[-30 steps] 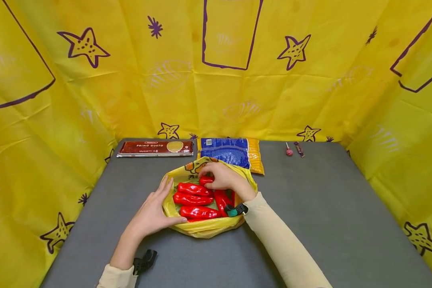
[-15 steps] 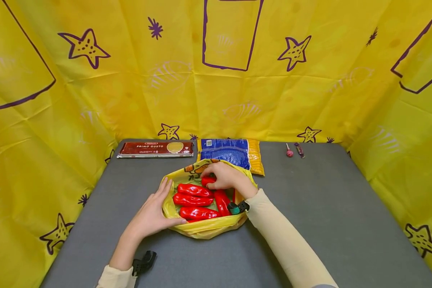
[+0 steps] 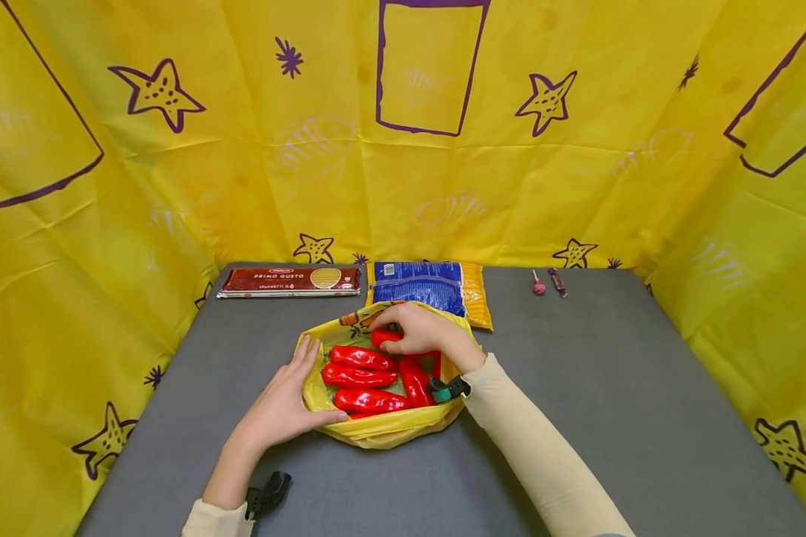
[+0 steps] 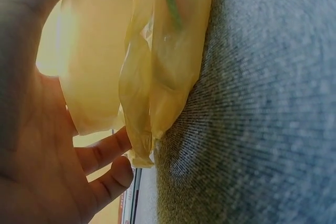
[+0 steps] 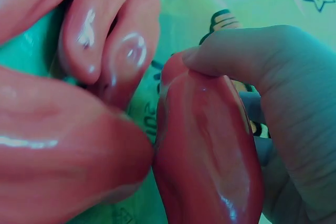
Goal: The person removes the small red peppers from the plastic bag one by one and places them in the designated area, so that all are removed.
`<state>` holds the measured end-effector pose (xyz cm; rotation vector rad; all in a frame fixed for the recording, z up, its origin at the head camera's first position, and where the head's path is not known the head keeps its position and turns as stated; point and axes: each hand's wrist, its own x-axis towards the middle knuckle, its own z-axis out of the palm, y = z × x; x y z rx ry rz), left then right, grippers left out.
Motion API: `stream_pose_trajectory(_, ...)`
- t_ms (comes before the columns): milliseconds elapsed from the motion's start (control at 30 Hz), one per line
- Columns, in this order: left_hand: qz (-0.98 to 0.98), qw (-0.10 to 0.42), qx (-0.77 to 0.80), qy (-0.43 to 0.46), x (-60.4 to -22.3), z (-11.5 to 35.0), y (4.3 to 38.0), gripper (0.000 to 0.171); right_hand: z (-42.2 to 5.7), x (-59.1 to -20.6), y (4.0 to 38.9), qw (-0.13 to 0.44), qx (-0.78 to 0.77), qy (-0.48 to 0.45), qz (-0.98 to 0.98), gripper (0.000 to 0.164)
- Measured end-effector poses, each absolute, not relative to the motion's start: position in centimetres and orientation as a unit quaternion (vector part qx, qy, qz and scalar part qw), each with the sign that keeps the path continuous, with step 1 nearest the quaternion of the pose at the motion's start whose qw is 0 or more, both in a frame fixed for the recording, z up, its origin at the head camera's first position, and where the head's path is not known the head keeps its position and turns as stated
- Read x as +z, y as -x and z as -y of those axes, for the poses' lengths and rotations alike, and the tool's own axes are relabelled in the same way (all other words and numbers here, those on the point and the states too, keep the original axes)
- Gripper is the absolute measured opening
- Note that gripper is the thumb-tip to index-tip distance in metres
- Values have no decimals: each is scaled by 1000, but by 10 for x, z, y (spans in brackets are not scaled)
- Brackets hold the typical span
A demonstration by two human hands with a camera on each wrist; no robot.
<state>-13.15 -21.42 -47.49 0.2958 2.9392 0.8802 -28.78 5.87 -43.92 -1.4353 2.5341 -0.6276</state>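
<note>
A yellow plastic bag (image 3: 389, 436) lies on the table with its mouth spread wide, and several long red peppers (image 3: 359, 375) lie inside. My left hand (image 3: 278, 403) is at the bag's left rim, its fingers fairly straight and spread, the thumb over the front rim. In the left wrist view, two fingers (image 4: 113, 148) touch the outside of the bag (image 4: 94, 51). Reaching into the far side of the bag, my right hand (image 3: 419, 328) pinches a red pepper (image 5: 205, 145) by its end, thumb on top. Its other fingers are partly hidden behind that pepper.
Along the back lie a brown-red spaghetti pack (image 3: 275, 285) and a blue and yellow packet (image 3: 419, 287), just behind the bag. Farther right are a lollipop (image 3: 539, 286) and a wrapped candy (image 3: 559, 283). Yellow printed cloth (image 3: 416, 186) surrounds the grey table (image 3: 611, 418).
My right hand and the pepper it pinches have shifted only slightly within the bag. The left hand stays at the rim. The whole head view has moved by a small amount.
</note>
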Motion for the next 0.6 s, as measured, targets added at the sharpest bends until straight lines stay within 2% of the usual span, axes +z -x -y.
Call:
stream_pose_trajectory(200, -953, 28, 286, -95, -473, 214, 131, 133, -58, -423, 280, 61, -213, 497, -839, 36)
stream_pose_trajectory(333, -952, 25, 289, -96, -472, 214, 129, 132, -59, -413, 275, 67, -224, 493, -838, 37)
stream_pose_trajectory(600, -953, 2, 284, -106, -470, 215, 128, 129, -68, -397, 259, 51, -278, 493, -823, 36)
